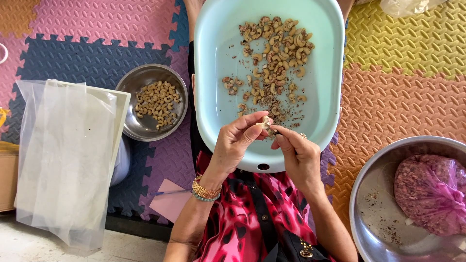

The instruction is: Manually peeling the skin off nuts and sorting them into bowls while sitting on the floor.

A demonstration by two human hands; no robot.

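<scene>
We see our left hand (233, 143) and right hand (297, 154) meeting over the near rim of a pale blue oval plastic tub (213, 87) that rests on our lap. The left grip is clenched on a single pale cashew nut (265, 123), pinched between thumb and fingertips. The right grip is closed too, its fingertips pressed against the same nut from the other side, so both hands touch it at once; whether the right hand also holds a small tool we cannot tell. The nut sits just above the tub's inner wall, right at the point where the two grips meet.

Beyond the grips, farther from us inside the tub, lies a heap of unpeeled brownish cashew nuts (276, 43), with flakes of brown skin (272, 109) scattered between that heap and our fingers. Out past the left grip, on the coloured foam puzzle-mat floor (398, 97), stands a small round steel bowl (133, 82) holding pale peeled cashews (156, 103). Beside that bowl is a white bin lined with a clear plastic bag (68, 155). Out past the right grip, and nearer to us, sits a large round steel basin (374, 194) with a tied pink plastic bag of nuts (429, 191) in it. Gold bangles (206, 189) circle our left wrist.
</scene>
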